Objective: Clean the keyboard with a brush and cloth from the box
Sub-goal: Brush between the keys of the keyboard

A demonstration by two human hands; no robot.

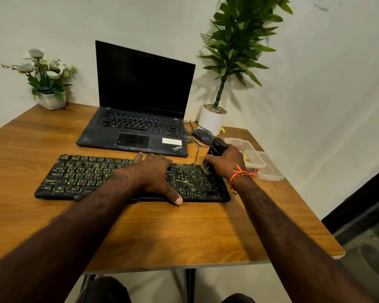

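Observation:
A black keyboard [81, 178] dusted with yellow powder lies across the middle of the wooden table. My left hand [155, 176] rests flat on its middle, fingers reaching over the far edge and thumb at the near edge. My right hand [225, 162] grips a black brush [216, 149] by its handle. The bristles press down at the keyboard's far right corner. A clear plastic box [253, 158] stands just right of my right hand, with something pale yellow inside. Its lid [271, 171] lies beside it.
A dusty open laptop [140, 119] sits behind the keyboard. A black mouse [202, 135] and its cable lie to its right. A tall plant in a white pot [212, 121] and a small flower pot [52, 100] stand at the back corners. The table edge [328, 232] drops off at right.

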